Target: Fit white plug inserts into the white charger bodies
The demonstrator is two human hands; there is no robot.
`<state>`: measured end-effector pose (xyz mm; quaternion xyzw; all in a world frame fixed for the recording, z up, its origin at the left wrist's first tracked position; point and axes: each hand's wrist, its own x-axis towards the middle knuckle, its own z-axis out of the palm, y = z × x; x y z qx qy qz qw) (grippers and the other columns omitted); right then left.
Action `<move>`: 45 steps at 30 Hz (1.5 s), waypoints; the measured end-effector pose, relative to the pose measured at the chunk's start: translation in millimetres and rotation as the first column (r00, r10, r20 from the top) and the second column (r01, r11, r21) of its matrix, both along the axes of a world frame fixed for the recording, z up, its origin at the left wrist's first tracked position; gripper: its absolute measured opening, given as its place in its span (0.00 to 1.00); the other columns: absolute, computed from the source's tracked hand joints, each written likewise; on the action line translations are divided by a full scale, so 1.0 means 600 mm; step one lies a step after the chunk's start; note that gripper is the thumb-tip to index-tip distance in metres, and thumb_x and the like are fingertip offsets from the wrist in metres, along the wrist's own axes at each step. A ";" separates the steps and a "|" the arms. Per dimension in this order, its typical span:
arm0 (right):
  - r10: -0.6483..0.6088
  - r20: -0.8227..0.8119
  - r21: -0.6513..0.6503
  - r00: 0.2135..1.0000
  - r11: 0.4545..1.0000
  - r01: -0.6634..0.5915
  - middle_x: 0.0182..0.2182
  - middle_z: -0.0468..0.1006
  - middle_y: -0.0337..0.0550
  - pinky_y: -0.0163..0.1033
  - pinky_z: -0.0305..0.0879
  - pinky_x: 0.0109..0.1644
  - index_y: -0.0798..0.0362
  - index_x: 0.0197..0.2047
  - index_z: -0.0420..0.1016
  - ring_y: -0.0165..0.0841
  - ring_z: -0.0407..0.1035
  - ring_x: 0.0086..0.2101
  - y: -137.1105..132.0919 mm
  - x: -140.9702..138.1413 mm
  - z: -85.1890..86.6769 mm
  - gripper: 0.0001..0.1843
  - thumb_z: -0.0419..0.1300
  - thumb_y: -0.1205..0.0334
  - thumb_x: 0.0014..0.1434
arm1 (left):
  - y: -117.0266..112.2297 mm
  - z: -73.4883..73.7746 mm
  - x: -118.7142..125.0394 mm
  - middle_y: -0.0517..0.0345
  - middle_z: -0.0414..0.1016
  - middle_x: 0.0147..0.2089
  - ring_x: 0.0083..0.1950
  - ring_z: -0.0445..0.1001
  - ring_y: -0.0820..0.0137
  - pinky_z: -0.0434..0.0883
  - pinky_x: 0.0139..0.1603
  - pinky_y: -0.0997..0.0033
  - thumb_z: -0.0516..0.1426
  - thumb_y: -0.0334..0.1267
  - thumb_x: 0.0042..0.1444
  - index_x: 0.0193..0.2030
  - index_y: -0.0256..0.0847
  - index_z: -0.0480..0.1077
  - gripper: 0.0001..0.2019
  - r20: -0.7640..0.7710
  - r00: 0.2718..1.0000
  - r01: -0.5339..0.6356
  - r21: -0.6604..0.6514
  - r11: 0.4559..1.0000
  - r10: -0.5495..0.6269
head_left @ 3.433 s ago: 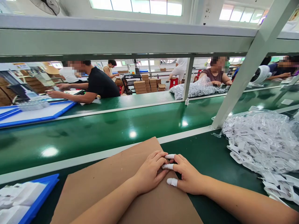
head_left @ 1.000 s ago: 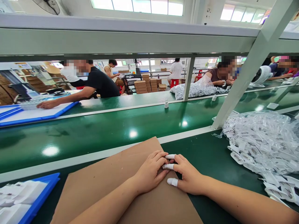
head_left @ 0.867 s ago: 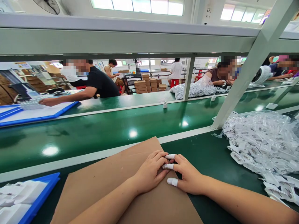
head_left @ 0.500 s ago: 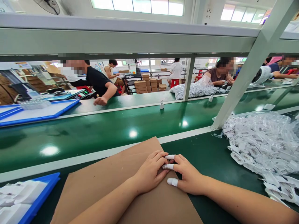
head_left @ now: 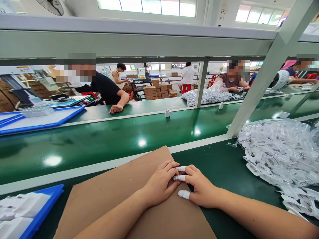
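My left hand (head_left: pixel 161 182) rests on a brown cardboard sheet (head_left: pixel 112 189), its fingers slightly bent and the thumb apart. Its fingertips meet those of my right hand (head_left: pixel 199 186), which lies across the sheet's right edge. White wraps cover the thumb and two fingers of my right hand, and these fingers are spread. Neither hand visibly holds any object. Part of the cardboard is hidden under my left forearm.
A heap of white plastic parts (head_left: pixel 279 152) in clear film lies right. At lower left is a blue-edged tray (head_left: pixel 47 205) with white pieces. Beyond runs a green belt (head_left: pixel 99 139) carrying a white plug adapter (head_left: pixel 167 113). A slanted post (head_left: pixel 261 73) stands right; co-workers sit opposite.
The plug adapter and other white pieces on the belt have shifted left. The black-shirted co-worker's hand across the belt has moved right. My hands look unchanged.
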<state>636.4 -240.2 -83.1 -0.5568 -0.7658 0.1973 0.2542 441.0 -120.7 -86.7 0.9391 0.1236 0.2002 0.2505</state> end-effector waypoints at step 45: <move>0.000 0.001 -0.011 1.000 1.000 0.000 0.57 0.75 0.50 0.57 0.64 0.62 0.46 0.64 0.75 0.46 0.65 0.54 0.000 0.001 0.000 0.28 0.67 0.56 0.61 | 0.000 -0.001 -0.001 0.51 0.71 0.65 0.66 0.66 0.57 0.67 0.69 0.46 0.57 0.35 0.67 0.49 0.43 0.71 0.06 -0.012 1.000 0.001 -0.007 1.000 -0.001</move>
